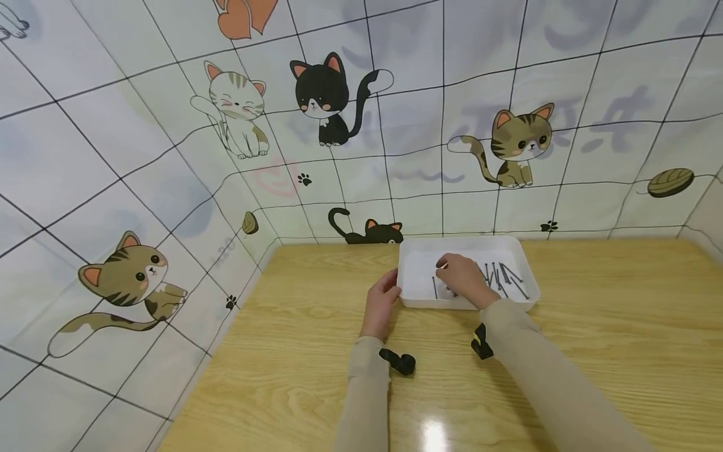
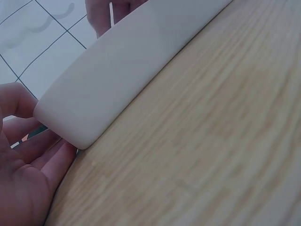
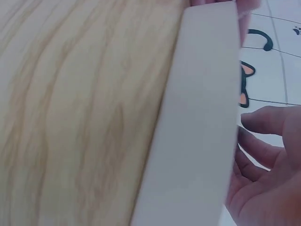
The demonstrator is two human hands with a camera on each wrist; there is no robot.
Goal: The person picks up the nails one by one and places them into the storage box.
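A shallow white tray [image 1: 469, 304] stands on the table against the wall. Inside lie several thin dark metal pins with small heads, like nails or screws [image 1: 499, 276], mostly toward the right. One more dark pin [image 1: 435, 287] lies apart near the left end. My left hand [image 1: 381, 304] holds the tray's left front corner, with one digit at the rim and the other fingers against the end wall in the left wrist view. Over the tray's middle, my right hand [image 1: 464, 277] reaches in with bent fingers. Thumb and forefinger [image 3: 261, 148] are close together; anything between them is hidden.
The wood-grain table [image 1: 305, 351] extends on both sides of the tray and toward me. A wall covering [image 1: 418, 138] with cartoon cats and a grid rises right behind the tray. Black camera mounts [image 1: 398, 362] sit on both wrists.
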